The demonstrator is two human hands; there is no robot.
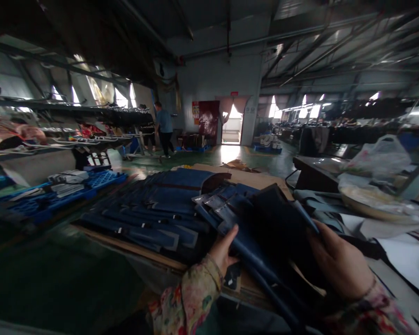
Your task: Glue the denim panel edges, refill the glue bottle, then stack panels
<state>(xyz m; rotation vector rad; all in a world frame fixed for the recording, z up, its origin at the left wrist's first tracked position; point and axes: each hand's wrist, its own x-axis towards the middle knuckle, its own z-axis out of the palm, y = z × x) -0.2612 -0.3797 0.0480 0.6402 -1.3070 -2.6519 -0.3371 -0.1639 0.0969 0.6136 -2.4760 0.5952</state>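
In the head view, dark blue leather-like pieces point(185, 181) lie in overlapping rows on a low table, several with small white tags. My left hand point(224, 253) is closed on the near edge of a glossy dark blue piece point(249, 246), its thumb on top. To the right, my right hand point(345, 265) grips the edge of another dark piece point(279, 218), which is lifted and tilted, its dark face towards me. Its fingers are partly hidden behind the piece. Both my sleeves are flowered.
Right of me are a plastic bag point(380, 156), a shallow bowl point(373, 204) and loose white sheets point(408, 260). Blue pallets point(66, 190) stand on the floor at left, beside metal racks. A person in a blue shirt point(165, 122) stands near the far wall, left of a bright doorway point(231, 130).
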